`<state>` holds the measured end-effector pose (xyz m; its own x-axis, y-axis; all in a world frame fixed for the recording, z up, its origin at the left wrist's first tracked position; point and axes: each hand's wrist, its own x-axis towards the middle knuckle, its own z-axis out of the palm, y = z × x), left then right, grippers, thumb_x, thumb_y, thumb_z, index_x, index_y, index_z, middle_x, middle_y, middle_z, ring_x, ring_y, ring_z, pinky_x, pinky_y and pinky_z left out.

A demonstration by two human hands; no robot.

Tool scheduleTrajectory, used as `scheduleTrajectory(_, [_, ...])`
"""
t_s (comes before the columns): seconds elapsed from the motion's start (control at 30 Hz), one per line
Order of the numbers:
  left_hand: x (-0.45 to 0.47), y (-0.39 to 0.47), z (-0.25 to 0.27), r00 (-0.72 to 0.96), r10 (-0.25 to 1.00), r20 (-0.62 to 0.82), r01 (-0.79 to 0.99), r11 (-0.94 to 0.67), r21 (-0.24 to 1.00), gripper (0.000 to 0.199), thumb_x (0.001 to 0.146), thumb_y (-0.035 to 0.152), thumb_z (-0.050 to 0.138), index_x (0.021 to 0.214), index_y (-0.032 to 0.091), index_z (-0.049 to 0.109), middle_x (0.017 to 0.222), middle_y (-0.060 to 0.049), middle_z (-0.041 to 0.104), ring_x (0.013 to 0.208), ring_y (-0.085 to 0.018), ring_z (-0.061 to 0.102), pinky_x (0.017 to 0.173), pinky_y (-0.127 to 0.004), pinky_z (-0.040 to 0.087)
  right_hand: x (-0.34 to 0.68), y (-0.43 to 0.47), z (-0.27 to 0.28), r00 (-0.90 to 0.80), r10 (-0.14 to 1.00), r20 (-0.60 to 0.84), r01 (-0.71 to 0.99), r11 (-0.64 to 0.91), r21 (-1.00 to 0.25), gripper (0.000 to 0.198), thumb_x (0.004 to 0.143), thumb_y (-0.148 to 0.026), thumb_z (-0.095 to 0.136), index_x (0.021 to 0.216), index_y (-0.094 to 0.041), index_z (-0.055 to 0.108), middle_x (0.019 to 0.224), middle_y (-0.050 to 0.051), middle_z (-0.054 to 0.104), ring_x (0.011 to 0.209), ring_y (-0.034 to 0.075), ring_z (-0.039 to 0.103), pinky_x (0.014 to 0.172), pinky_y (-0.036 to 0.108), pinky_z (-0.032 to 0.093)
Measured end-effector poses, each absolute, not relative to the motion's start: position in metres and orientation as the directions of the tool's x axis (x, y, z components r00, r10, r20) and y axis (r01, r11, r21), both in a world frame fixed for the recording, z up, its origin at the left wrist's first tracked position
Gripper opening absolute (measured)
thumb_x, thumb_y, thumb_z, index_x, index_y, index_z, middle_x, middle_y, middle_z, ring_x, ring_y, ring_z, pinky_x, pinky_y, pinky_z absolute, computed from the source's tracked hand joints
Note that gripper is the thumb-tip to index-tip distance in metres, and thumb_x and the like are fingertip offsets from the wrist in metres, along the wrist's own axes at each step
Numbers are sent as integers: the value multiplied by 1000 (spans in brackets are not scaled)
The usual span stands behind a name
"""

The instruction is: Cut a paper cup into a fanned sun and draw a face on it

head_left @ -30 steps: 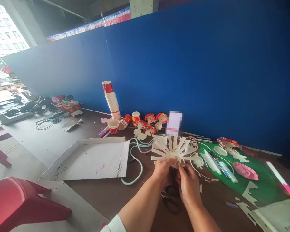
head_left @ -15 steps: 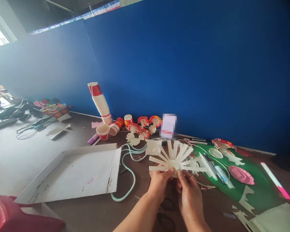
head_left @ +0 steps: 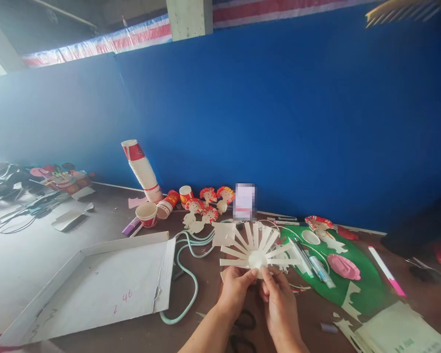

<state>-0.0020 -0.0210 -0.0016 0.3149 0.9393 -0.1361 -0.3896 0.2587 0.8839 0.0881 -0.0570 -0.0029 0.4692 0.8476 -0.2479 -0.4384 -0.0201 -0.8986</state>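
Note:
Between my hands is a white paper cup cut into strips, its strips fanned outward like rays around a round base. My left hand grips the lower left of the base, thumb on top. My right hand pinches the lower right side, its thumb close to the other one. Both hands are closed on the cut cup. Under my wrists lies a pair of scissors with black handles, partly hidden by my arms. Just behind the fan sits a piece of cream paper.
A shallow white box lid lies left, beside a pale green cord. Behind stand stacked paper cups and paper figures with red crests. Right, a green mat bears a glue tube and a pink scalloped piece. A blue partition rises behind.
The view has shifted, so the table's contents appear lower and farther left. Both hands keep hold of the cut paper cup, my right fingers slightly moved at its base.

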Motion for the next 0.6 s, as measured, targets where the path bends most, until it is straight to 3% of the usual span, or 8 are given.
scheduleTrajectory(0.17, [3,-21,9,298,944,-139,-393,254,884,44,62,52,77,69,10,67,56,-3,58,54,-13,48,55,-25,36,89,-56,2,440,865,-243,-490,5,-872,33,70,-46,74,79,-18,58,51,-10,35,46,6,30,43,19,26])
scheduleTrajectory(0.43, [8,-24,22,416,901,-120,-424,309,851,45,66,56,71,59,13,61,44,-3,52,39,-13,46,44,-25,33,87,-56,-1,429,871,-240,-532,29,-846,33,69,-45,75,74,-19,56,52,-9,37,47,6,34,44,18,30])
scheduleTrajectory(0.6, [24,-19,5,370,914,-166,-530,355,770,40,63,49,77,76,15,60,47,0,55,38,-13,48,41,-23,34,89,-57,7,395,883,-254,-595,35,-803,30,67,-41,77,78,-20,59,60,-6,51,53,9,46,49,20,38])
